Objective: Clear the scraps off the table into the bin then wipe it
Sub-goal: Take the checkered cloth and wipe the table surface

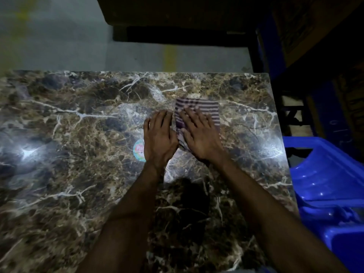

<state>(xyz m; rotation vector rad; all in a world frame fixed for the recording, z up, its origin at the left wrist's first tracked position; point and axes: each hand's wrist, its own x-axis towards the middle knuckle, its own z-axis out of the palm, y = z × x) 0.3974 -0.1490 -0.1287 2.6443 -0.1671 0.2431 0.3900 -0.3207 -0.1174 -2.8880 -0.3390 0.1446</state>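
Forearms nearest; right hand (201,134) pressed flat, fingers spread, on striped cloth (199,109); left hand (159,134) flat alongside. Cloth judged soft, light; best pinned by palm.

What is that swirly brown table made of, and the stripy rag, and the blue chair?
The brown veined table top looks like polished marble or a marble-print laminate: white veins and bright glare spots, but which one is unclear. The striped cloth under the right hand seems to be soft woven fabric, since it creases. The blue chair looks like glossy moulded plastic with small shiny highlights.
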